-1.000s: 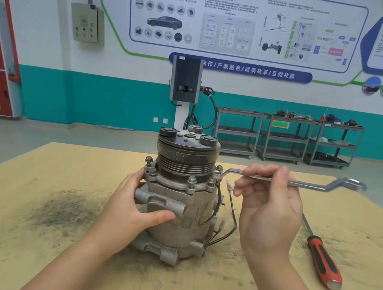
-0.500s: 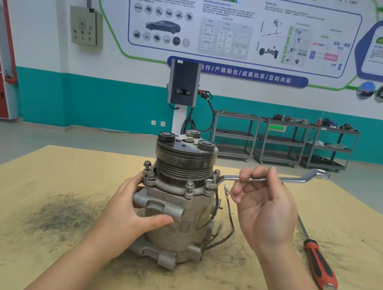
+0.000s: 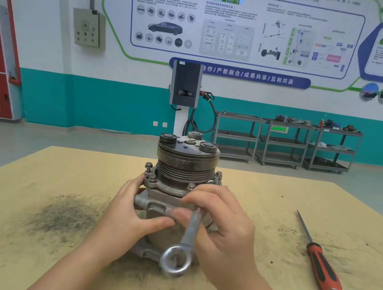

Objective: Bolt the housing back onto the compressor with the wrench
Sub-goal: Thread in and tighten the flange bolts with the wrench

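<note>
Upright near the middle of the tabletop (image 3: pixel 37 174), the compressor (image 3: pixel 184 165) stands on its base with the pulley end up, which puts the ring of flange bolts (image 3: pixel 148 165) where a tool can reach them from the side. Its housing (image 3: pixel 170 190) already sits in place under the pulley, several bolt heads showing around the flange. The left hand (image 3: pixel 129 214) wraps the left side of the body, fingers curled behind and thumb pressed across the front, probably to stop the unit turning while a bolt is tightened. The right hand (image 3: pixel 221 225) pinches the shaft of a ring wrench (image 3: pixel 190 231) between thumb and curled fingers. The wrench runs from the right front of the flange toward the near edge, its free ring end hanging low in front of the body. Its working end is hidden behind the fingers, so whether it sits on a bolt cannot be told; the grip high on the shaft suggests quick, light turns rather than a hard final pull. A red-handled screwdriver (image 3: pixel 322 267) lies well apart toward the right edge, tip pointing away. Dark grime smears the board left of the compressor.
</note>
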